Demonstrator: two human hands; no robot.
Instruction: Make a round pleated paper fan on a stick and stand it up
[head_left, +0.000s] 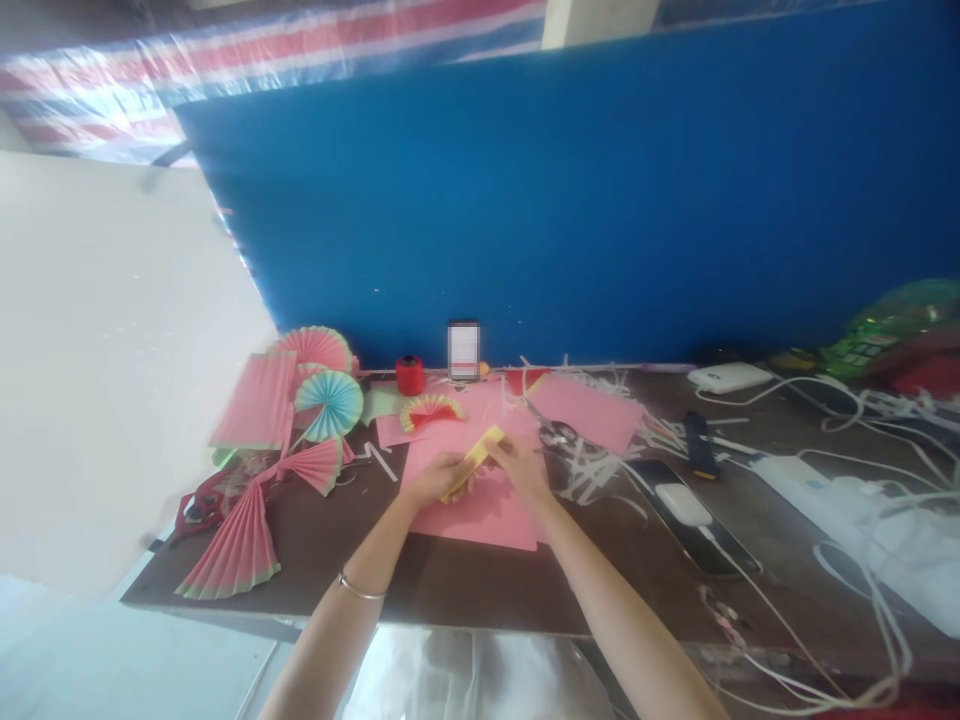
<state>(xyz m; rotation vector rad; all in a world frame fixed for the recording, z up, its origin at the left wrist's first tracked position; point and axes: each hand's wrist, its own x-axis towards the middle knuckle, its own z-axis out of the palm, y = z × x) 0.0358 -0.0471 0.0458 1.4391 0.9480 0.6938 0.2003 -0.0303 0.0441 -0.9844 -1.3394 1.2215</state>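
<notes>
A narrow yellow folded paper strip (474, 464) slants between my hands, above pink paper sheets (480, 525) on the dark table. My left hand (441, 478) is closed around its lower end, with some fingers underneath. At its upper end, my right hand (519, 466) pinches the strip; part of those fingers is hidden. Just beyond my hands lies a small pleated paper fan (431, 411) in red and yellow. Scissors (559, 433) rest to the right of my right hand, among white paper scraps (600, 470).
Pink pleated fans (236, 540) and a blue pleated rosette (328, 405) lie at the left. A red spool (410, 375) and a propped phone (463, 350) stand at the back. On the right are a dark phone (720, 550), a power strip (810, 500) and tangled white cables.
</notes>
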